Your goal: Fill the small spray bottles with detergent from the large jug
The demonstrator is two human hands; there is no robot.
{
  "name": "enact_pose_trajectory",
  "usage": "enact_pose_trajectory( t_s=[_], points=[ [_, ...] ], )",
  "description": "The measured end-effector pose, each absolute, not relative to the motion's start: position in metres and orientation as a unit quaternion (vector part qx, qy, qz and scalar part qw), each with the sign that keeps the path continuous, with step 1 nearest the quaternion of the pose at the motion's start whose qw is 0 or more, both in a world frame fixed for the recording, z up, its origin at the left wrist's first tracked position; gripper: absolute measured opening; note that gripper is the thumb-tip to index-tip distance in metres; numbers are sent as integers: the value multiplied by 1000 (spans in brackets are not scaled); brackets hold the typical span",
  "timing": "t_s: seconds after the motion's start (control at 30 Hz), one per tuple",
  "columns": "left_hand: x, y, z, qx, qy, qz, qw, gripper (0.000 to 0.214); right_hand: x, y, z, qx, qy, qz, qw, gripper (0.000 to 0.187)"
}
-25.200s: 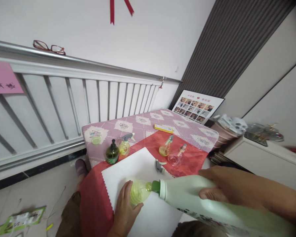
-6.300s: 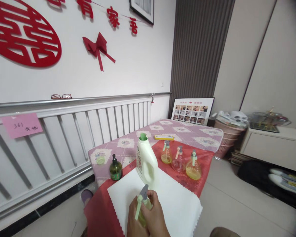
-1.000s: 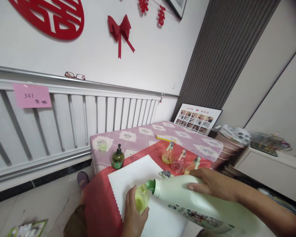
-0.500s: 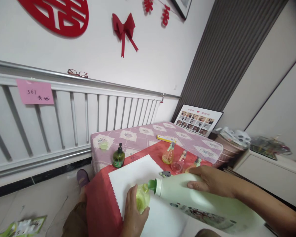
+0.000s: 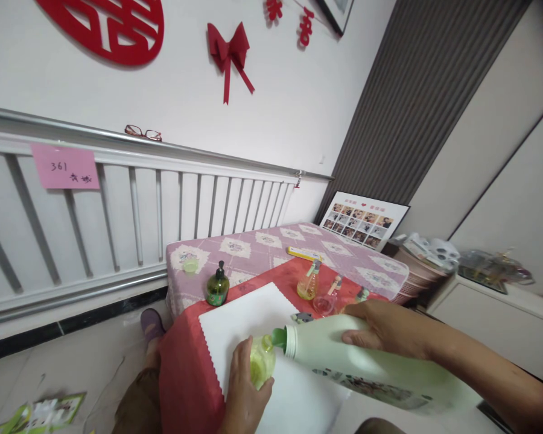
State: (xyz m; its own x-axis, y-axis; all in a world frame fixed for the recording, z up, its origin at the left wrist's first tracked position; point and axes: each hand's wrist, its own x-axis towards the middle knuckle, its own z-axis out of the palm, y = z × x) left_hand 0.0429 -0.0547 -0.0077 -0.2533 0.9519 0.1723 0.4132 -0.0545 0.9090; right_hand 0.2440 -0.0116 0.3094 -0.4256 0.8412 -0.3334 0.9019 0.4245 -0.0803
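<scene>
My left hand [image 5: 244, 395] is wrapped round a small round bottle [image 5: 261, 361] with yellow-green liquid, standing on a white cloth [image 5: 248, 313]. My right hand [image 5: 382, 328] grips a large pale green jug [image 5: 362, 371], tipped nearly flat, its green spout [image 5: 278, 339] at the small bottle's open mouth. A grey spray head [image 5: 304, 317] lies on the cloth just beyond the jug.
On the red cloth [image 5: 181, 374] stand three small spray bottles [image 5: 308, 283]; one is partly hidden behind my hand. A dark green pump bottle [image 5: 218, 287] and a green cap [image 5: 190, 265] sit at the left. A yellow flat object [image 5: 302, 253] lies on the pink tablecloth. A radiator rail runs behind.
Compared with 6 s ago the spray head is off the small bottle and the jug is tipped at it. In the last second the jug's rear has dropped slightly; hands hold steady.
</scene>
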Motion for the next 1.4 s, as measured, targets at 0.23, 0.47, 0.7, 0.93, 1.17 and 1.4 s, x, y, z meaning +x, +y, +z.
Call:
enact_pose_trajectory(
  t_s=[0.23, 0.47, 0.7, 0.93, 1.17, 1.4],
  points=[
    [42, -55, -4, 548, 627, 483, 272, 80, 242, -13, 311, 531, 828, -119, 131, 33],
    [42, -56, -1, 548, 627, 482, 272, 80, 243, -11, 310, 527, 834, -102, 127, 32],
    [41, -58, 2, 546, 629, 476, 280, 80, 246, -11, 310, 522, 837, -103, 128, 32],
    [42, -57, 3, 549, 626, 480, 275, 79, 245, -12, 309, 518, 840, -82, 137, 33],
    [41, -57, 3, 552, 629, 475, 271, 79, 239, -18, 314, 527, 835, -68, 143, 33],
    [41, -58, 1, 555, 625, 478, 270, 79, 233, -22, 319, 527, 835, -67, 141, 31]
  ],
)
